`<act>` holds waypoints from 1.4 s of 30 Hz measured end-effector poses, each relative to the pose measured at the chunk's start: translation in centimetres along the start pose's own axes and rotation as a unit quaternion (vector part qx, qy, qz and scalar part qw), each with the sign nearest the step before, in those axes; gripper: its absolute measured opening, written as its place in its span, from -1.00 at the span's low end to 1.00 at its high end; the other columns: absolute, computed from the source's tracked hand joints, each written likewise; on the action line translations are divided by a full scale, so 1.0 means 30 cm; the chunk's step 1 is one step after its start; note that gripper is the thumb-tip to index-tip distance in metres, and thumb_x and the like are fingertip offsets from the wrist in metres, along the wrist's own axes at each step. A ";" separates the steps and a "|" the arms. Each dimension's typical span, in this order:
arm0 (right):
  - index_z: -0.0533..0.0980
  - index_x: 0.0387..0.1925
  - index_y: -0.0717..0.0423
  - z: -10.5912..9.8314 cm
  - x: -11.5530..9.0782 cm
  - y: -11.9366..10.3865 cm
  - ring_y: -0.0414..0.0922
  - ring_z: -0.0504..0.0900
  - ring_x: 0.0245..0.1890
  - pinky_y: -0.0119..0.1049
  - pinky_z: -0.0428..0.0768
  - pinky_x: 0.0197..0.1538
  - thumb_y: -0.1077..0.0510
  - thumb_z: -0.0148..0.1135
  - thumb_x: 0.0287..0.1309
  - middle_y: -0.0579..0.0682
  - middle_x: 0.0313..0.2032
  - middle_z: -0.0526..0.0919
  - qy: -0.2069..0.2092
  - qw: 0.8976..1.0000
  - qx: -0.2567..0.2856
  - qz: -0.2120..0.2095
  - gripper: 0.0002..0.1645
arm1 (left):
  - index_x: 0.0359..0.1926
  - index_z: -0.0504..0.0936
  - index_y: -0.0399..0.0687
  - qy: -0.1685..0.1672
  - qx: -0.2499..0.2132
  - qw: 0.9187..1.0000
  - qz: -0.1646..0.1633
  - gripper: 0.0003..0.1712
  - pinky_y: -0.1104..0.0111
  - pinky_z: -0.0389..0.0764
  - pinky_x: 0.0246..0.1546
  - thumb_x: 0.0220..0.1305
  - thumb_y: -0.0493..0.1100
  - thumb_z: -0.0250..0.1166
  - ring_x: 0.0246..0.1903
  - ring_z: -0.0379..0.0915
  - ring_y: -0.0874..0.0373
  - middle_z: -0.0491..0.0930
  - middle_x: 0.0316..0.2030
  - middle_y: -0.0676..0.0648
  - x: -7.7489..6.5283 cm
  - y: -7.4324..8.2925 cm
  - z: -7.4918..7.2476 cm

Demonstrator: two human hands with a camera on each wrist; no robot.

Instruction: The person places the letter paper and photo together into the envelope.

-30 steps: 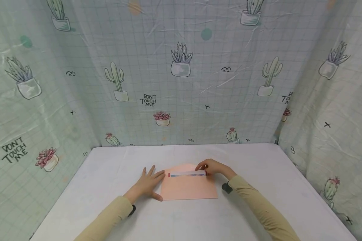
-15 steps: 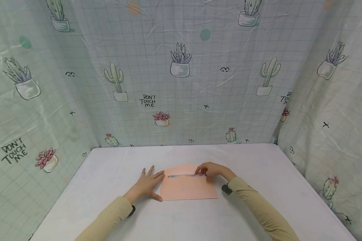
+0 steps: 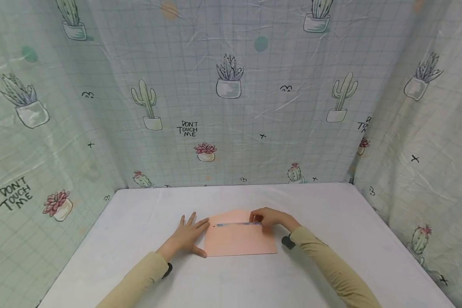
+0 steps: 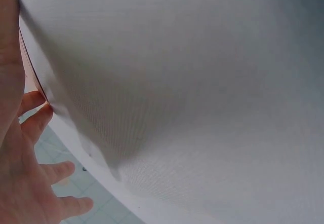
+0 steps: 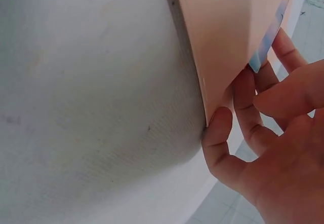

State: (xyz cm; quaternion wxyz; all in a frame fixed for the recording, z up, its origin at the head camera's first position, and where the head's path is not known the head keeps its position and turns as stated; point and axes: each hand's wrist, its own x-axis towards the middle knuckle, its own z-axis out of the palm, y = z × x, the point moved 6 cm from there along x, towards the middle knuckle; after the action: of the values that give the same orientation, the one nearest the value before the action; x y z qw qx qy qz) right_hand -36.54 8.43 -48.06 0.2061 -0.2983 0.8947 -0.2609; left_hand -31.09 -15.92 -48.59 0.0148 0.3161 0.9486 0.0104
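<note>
A peach envelope point(image 3: 240, 241) lies on the white table, its flap point(image 3: 231, 216) spread toward the far side. Out of its mouth shows a thin blue strip of a printed card point(image 3: 232, 224); the rest of the card is hidden inside. My left hand point(image 3: 188, 235) lies with fingers spread at the envelope's left edge, thumb by the near corner. My right hand point(image 3: 267, 216) has curled fingers at the right end of the card's strip. In the right wrist view these fingers point(image 5: 244, 97) sit around the card's corner point(image 5: 260, 54), and the little finger touches the envelope's corner.
The white table point(image 3: 231, 282) spreads out around the envelope. A curtain point(image 3: 231, 119) printed with cacti hangs behind it and along both sides. Each wrist carries a dark device, such as the one under the right wrist point(image 3: 288, 242).
The card has slid deeper into the envelope, its visible strip now much thinner. My right hand has come slightly nearer and lower with it. The left hand has stayed in place.
</note>
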 end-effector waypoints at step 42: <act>0.30 0.15 -0.07 -0.009 -0.049 -0.039 0.06 0.41 -0.04 0.04 0.39 -0.12 0.17 0.31 -0.10 0.06 0.02 0.45 0.142 0.969 -0.204 0.004 -0.30 | 0.35 0.02 -0.02 -0.010 -0.078 0.997 0.009 0.22 -0.38 -0.08 0.06 -0.33 0.27 0.38 0.29 -0.24 -0.40 0.00 0.33 -0.27 0.031 0.068 -0.042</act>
State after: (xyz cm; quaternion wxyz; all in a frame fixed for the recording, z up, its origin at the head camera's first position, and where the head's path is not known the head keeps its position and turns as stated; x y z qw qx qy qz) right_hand -35.11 8.65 -46.83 0.0130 -0.2902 0.9504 -0.1113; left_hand -30.65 -13.76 -47.29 0.0485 0.3224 0.9418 0.0816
